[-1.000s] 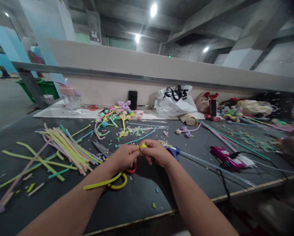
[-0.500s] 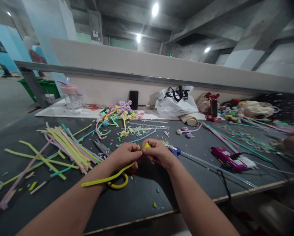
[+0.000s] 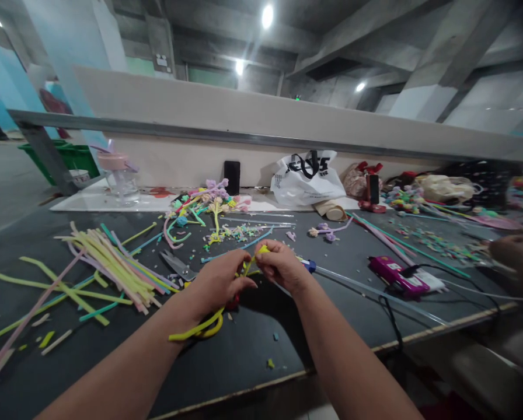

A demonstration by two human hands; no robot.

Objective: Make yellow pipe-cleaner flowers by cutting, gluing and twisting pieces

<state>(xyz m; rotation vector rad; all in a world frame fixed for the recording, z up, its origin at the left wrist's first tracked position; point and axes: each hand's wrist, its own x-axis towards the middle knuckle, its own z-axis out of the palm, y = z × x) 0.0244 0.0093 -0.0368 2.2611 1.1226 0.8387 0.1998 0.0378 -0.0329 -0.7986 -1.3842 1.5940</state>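
Observation:
My right hand (image 3: 281,265) pinches a small yellow piece (image 3: 262,249) at the end of a yellow strip. The strip (image 3: 187,335) passes by my left hand (image 3: 226,275) and its loose end hangs over my left wrist. My left thumb and fingers are parted around the strip's upper part; whether they touch it is hard to tell. Scissors (image 3: 178,266) with yellow handles lie partly under my left hand. Just beyond my right hand is a blue glue gun (image 3: 309,266) with a long clear stick, mostly hidden.
Pale strips (image 3: 117,265) lie in a pile at left. Behind are coloured fuzzy flowers (image 3: 216,204), a phone (image 3: 232,177) and a white bag (image 3: 307,179). A purple device (image 3: 393,274) with cables lies at right, near another person's hand (image 3: 518,251).
My left fingers have opened and moved slightly away from my right hand. The strip's loose end has shifted right, closer to the scissor handles. The view has shifted a little.

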